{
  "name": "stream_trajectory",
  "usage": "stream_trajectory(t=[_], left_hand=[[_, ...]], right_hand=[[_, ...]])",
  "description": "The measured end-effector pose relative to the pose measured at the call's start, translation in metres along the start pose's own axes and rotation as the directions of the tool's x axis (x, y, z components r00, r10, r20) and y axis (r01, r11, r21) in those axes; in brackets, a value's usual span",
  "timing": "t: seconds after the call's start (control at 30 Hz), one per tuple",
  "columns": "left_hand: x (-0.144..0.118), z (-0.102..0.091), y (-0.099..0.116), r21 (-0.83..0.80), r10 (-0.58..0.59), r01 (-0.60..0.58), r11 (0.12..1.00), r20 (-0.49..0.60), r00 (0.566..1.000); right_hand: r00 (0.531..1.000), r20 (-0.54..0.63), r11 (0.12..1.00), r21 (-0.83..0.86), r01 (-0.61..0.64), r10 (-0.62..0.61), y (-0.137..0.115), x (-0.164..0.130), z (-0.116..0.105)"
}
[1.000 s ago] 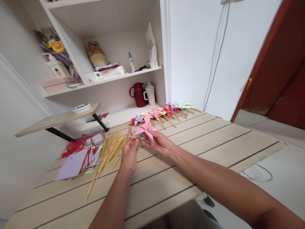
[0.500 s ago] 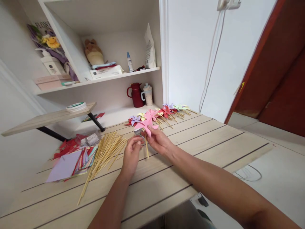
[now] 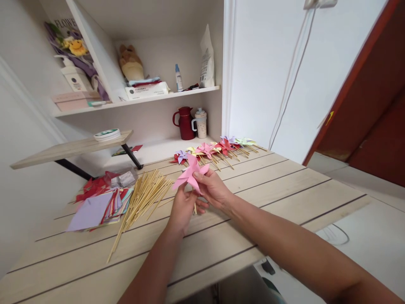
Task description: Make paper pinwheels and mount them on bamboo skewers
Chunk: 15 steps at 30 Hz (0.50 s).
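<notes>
A pink paper pinwheel (image 3: 191,172) on a thin wooden stick (image 3: 195,207) is between my two hands, above the table. My right hand (image 3: 213,188) pinches it, with the thumb pressed on the front near its centre. Just below the paper blades, my left hand (image 3: 182,209) is closed at the stick from the left; its fingertips are partly hidden behind the pinwheel. Beyond my hands, several finished pinwheels (image 3: 207,150) in red, pink, yellow, purple and green lie in a row, their sticks pointing toward me and to the right.
On the left of the slatted table (image 3: 278,185) lie a fanned pile of wooden sticks (image 3: 145,194), coloured paper squares (image 3: 90,211) and small clear packets (image 3: 126,179). A small raised wooden stand (image 3: 72,147) is behind them. A red jug (image 3: 186,124) and a cup (image 3: 201,124) stand at the back.
My left hand has moved right, onto the stick beneath the pinwheel. The pinwheel has turned and now faces me more fully. The camera view has shifted slightly.
</notes>
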<state>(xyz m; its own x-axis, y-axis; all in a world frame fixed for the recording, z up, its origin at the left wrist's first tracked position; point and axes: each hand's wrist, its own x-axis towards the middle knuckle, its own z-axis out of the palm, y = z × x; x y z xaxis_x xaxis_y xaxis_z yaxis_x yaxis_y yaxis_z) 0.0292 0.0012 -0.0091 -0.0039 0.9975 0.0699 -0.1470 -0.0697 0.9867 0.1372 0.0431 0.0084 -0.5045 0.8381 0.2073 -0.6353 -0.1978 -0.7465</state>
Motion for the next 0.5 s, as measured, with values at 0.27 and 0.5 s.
stream_trajectory(t=[0.27, 0.5], left_hand=[[0.001, -0.014, 0.004, -0.007, 0.029, -0.029, 1.000, -0.081, 0.996], [-0.007, -0.039, 0.030, 0.195, 0.338, -0.282, 0.939, -0.399, 0.852]], right_hand=[[0.984, 0.020, 0.976, -0.129, 0.176, -0.174, -0.015, 0.005, -0.006], [0.817, 0.220, 0.555, -0.638, 0.534, -0.533, -0.037, -0.012, -0.005]])
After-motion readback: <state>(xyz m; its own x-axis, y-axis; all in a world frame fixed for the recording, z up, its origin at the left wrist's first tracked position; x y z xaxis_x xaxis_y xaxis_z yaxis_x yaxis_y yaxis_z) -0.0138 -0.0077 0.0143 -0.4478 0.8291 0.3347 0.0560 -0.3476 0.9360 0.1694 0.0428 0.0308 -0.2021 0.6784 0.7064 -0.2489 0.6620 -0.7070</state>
